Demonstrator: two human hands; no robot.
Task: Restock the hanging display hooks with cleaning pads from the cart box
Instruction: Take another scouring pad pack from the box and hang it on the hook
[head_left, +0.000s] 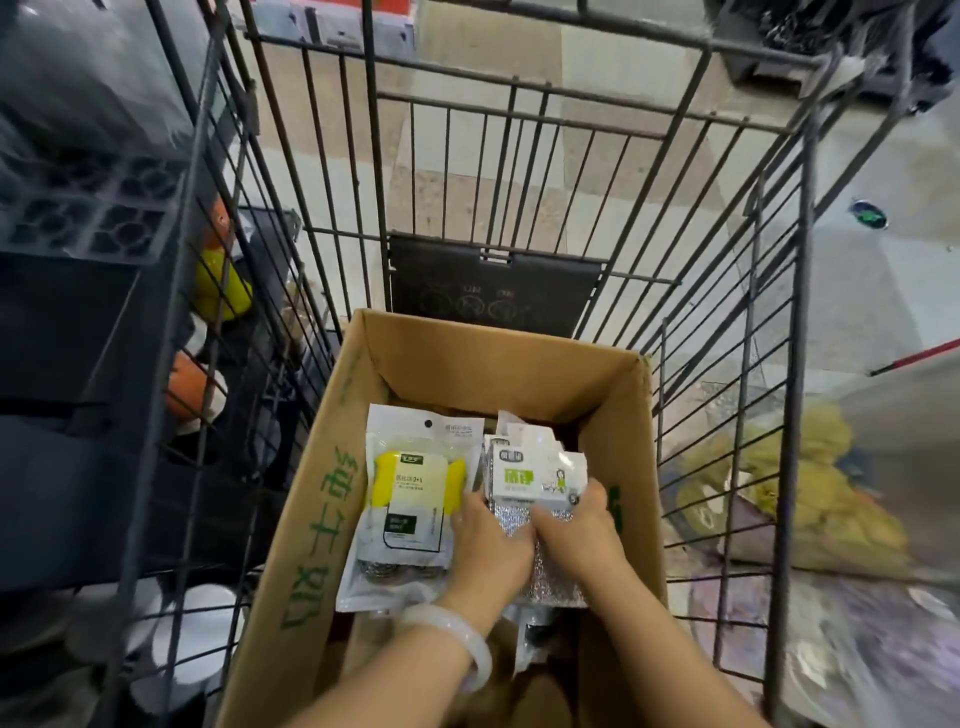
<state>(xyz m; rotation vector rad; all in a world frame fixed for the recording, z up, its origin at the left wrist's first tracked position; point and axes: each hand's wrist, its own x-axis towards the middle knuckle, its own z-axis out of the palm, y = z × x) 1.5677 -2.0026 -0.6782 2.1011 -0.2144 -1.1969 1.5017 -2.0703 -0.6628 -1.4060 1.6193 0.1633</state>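
An open cardboard box with green print sits inside a wire cart. In it, on the right, lies a stack of silver glittery cleaning pads with white and green card labels. Both hands are down in the box on this stack. My left hand, with a pale bangle on its wrist, grips the stack's left side. My right hand grips its right side, fingers curled over the pads. A white pouch with a yellow sponge and steel scourers lies flat at the left of the box.
The dark wire cart walls rise on all sides of the box. Shelves with grey trays and orange and yellow items stand to the left. A clear bag of yellow goods lies outside the cart at right. Tiled floor shows ahead.
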